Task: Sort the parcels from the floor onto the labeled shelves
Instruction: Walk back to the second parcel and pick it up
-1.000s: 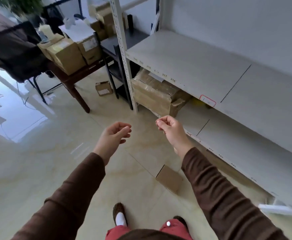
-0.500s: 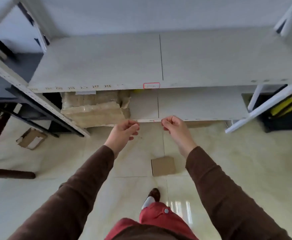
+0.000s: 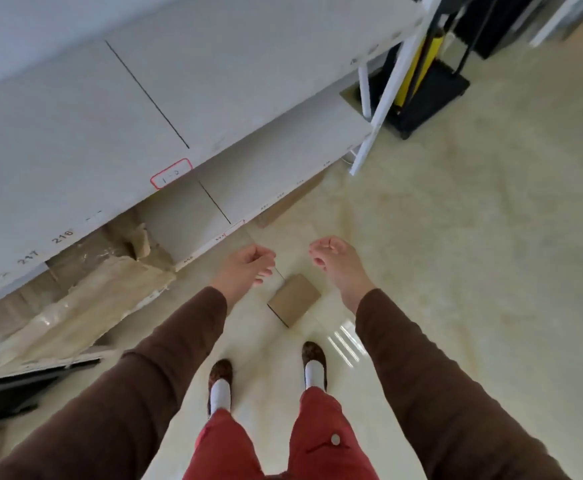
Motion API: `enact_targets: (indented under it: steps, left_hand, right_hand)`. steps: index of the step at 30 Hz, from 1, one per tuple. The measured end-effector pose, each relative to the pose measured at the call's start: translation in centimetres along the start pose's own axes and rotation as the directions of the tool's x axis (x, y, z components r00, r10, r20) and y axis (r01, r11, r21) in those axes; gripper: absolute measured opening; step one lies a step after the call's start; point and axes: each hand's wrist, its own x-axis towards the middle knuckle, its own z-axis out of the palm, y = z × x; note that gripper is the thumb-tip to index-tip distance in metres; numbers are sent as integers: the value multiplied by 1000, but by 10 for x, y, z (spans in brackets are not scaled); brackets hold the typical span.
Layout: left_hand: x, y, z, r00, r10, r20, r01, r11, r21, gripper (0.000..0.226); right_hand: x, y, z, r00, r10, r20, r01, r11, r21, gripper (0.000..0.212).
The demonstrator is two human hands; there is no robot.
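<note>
Both brown sleeves reach forward and down over the glossy cream floor (image 3: 456, 271), above red trousers and two dark slippers. Left hand (image 3: 245, 268) hangs loosely curled, its fingers (image 3: 264, 271) bent inward and holding nothing. Right hand (image 3: 338, 261) does likewise, fingers (image 3: 319, 252) curled toward the palm, nothing in them either. Between the two hands, down on the floor just ahead of the feet, lies a small flat cardboard parcel (image 3: 294, 299), plain brown and rectangular, untouched by either hand. Beyond it sits the lower shelf (image 3: 276, 161), a pale grey board with small number labels along its front edge; at its left end a big crumpled box (image 3: 85, 292) wrapped in shiny tape. Above, the upper shelf (image 3: 75, 116) carries a red-bordered label (image 3: 171, 173) on its front edge.
</note>
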Motion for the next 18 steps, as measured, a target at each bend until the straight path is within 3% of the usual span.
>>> enact_targets:
  steps: [3, 9, 13, 18]
  left_hand:
    - [17, -18, -3, 995, -39, 91, 31, 996, 85, 10]
    - [51, -72, -9, 974, -77, 212, 41, 985, 167, 10]
    - [88, -125, -10, 968, -89, 234, 42, 979, 200, 15]
    - [148, -199, -2, 968, -95, 231, 34, 966, 257, 12]
  right_hand:
    - [-2, 28, 9, 994, 48, -95, -43, 998, 55, 17]
    - [16, 105, 36, 953, 154, -262, -108, 977, 182, 10]
    - [41, 163, 50, 935, 209, -287, -150, 965, 217, 37]
    - [87, 244, 64, 927, 290, -237, -229, 940, 253, 44]
